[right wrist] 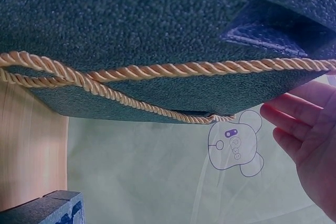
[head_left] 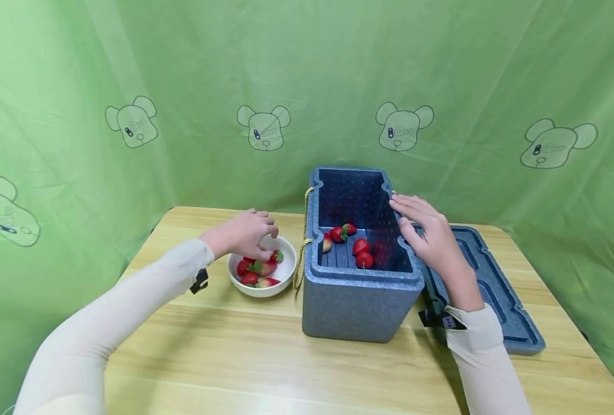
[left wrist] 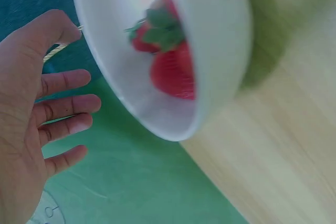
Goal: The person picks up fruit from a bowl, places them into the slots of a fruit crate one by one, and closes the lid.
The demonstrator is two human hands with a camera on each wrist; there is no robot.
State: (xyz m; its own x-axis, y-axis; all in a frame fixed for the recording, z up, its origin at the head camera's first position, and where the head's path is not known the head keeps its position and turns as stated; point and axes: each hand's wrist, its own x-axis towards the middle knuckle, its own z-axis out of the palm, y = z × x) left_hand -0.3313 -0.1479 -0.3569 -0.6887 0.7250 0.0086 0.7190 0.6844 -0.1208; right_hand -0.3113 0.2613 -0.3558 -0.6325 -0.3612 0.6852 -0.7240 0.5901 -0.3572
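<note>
My left hand hovers above a white bowl, its fingers spread and bent a little, with nothing between them. In the left wrist view the fingers show beside the tilted-looking rim of the bowl. Several strawberries with green leaves lie in the bowl. On the right rim of a blue-grey foam box rests my right hand, fingers fairly straight. The box stands without its lid, and several strawberries lie on its floor.
The blue-grey lid lies flat on the wooden table, right of the box. A gold twisted rope hangs along the box's left side, and another rope crosses its right side. A green curtain stands behind the table.
</note>
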